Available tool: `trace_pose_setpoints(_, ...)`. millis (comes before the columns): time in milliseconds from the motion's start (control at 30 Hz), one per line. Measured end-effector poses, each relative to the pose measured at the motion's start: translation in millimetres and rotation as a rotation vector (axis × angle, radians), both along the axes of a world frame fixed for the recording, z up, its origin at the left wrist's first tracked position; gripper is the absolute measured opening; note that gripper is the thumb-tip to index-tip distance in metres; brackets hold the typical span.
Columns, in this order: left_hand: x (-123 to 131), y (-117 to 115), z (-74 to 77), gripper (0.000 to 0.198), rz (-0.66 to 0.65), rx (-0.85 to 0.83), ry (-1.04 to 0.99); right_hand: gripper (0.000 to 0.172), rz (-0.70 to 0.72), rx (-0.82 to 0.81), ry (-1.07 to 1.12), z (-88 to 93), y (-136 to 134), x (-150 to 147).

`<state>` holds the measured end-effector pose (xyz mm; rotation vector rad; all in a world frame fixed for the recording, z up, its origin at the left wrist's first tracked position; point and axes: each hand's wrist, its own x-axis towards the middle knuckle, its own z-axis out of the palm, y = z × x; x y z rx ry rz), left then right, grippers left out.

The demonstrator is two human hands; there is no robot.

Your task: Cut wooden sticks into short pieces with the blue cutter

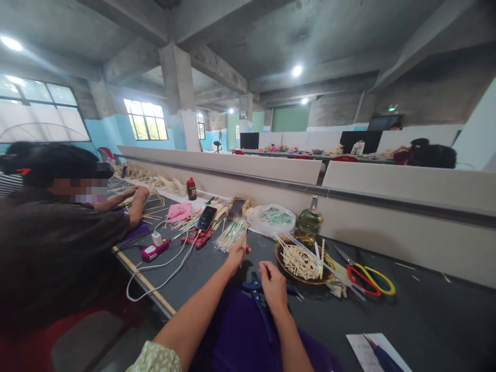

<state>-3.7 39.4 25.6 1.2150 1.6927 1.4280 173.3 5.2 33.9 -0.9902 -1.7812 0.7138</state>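
Note:
My left hand (235, 258) is closed, its fingertips at the lower end of a plastic-wrapped bundle of thin sticks (231, 235). What is between those fingers is too small to make out. With its fingers curled together, my right hand (273, 287) is held over a blue-handled plier-like tool (260, 302); anything in its grip is hidden. The tool lies partly on a purple cloth (236, 336) in front of me. To the right of my right hand stands a round basket (279, 262) holding many short pale sticks (300, 261).
Scissors (366, 276) with red and yellow handles lie on the right, a pointed tool (382, 356) on paper nearer. A phone (206, 218), white cable (182, 274) and purple power strip (155, 249) are at left. A co-worker (58, 248) sits there. A low partition (368, 217) borders the table.

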Motion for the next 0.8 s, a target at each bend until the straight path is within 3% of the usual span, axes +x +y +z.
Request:
trace_pose_setpoints(133,1.5,-12.9,-14.7,0.040,-0.027,0.113,-0.201,0.035,0.033,-0.002,0.027,0.0,-3.9,0.5)
trace_pose_setpoints(233,4.1,-18.4,-21.4,0.041,-0.027,0.161,-0.299,0.035,0.044,-0.002,0.024,-1.6,-4.3,0.7)
trace_pose_setpoints(567,17.9,-22.6,-13.4,0.032,-0.035,0.199,-0.419,0.034,0.057,-0.026,0.152,4.9,-4.4,-5.2)
trace_pose_setpoints(800,16.5,-38.6,-15.6,0.041,0.150,0.278,-0.455,0.031,0.089,-0.060,0.238,12.6,-7.2,-12.5)
